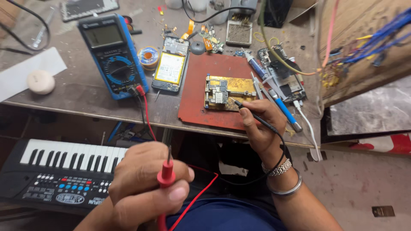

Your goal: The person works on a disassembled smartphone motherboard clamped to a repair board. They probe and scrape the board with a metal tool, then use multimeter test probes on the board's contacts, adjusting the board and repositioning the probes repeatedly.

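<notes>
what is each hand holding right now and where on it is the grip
The left hand grips the red probe around its handle, tip up. The right hand holds the black probe like a pen, mid-shaft, tip near the circuit board.

A worn workbench [85, 92] carries a multimeter [112, 53] and red mat [201, 92].

Multimeter [113, 55] at bench top left: grey rectangular screen [104, 35], blank, set in blue-black casing above the dial. Opened phone [171, 64] just right of it, yellow-white rectangular battery label [170, 68] facing up. Dark flat screen panel [87, 7] at top edge, partly cut off. Packages: none seen.
</notes>
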`<state>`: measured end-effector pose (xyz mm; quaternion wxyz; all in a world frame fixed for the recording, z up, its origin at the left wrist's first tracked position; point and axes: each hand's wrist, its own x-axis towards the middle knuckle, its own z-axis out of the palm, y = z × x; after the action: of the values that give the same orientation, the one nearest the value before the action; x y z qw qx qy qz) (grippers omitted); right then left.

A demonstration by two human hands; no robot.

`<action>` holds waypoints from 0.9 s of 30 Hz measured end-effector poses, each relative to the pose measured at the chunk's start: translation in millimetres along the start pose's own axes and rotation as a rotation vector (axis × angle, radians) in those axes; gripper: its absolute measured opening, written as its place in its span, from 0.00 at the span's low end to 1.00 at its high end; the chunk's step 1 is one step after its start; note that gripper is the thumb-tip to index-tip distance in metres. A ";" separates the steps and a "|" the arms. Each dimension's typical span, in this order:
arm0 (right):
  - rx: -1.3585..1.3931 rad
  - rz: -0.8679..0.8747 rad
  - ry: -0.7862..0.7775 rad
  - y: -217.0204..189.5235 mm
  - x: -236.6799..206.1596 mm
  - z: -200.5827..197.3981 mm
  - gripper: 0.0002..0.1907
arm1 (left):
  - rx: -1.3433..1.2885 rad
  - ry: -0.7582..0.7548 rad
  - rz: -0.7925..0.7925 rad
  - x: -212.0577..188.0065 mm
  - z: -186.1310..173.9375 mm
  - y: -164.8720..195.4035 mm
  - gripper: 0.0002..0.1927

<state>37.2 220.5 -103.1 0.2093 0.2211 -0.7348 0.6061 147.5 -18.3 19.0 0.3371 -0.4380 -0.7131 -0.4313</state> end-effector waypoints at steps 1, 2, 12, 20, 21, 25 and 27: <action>0.068 -0.011 -0.028 -6.6 -6.4 -4.5 0.06 | -0.038 -0.028 -0.034 1.7 -0.1 17.2 0.19; 0.137 -0.022 -0.059 -13.6 -13.0 -9.2 0.06 | 0.007 -0.030 -0.062 1.0 6.9 24.8 0.17; 0.533 0.605 -0.406 -73.5 -95.2 -39.8 0.14 | 0.436 -0.125 -0.418 -66.3 118.0 61.1 0.10; 0.840 0.820 -0.287 -88.5 -163.1 -63.9 0.16 | 0.376 -0.098 -0.386 -64.5 123.2 107.6 0.23; 0.826 0.755 -0.285 -87.9 -163.0 -65.7 0.15 | 0.315 -0.002 -0.305 -62.9 119.6 109.3 0.20; 0.848 0.542 -0.312 -81.2 -140.7 -72.1 0.15 | -0.289 0.293 -0.647 -45.2 102.7 114.5 0.21; 0.888 0.492 -0.359 -76.2 -120.7 -74.9 0.14 | -0.966 0.394 -0.549 -33.9 95.3 118.8 0.28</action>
<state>182.5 289.9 -98.5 -0.1817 0.2096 -0.4622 0.8423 259.7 86.2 -10.3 0.1017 -0.2531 -0.4472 -0.8518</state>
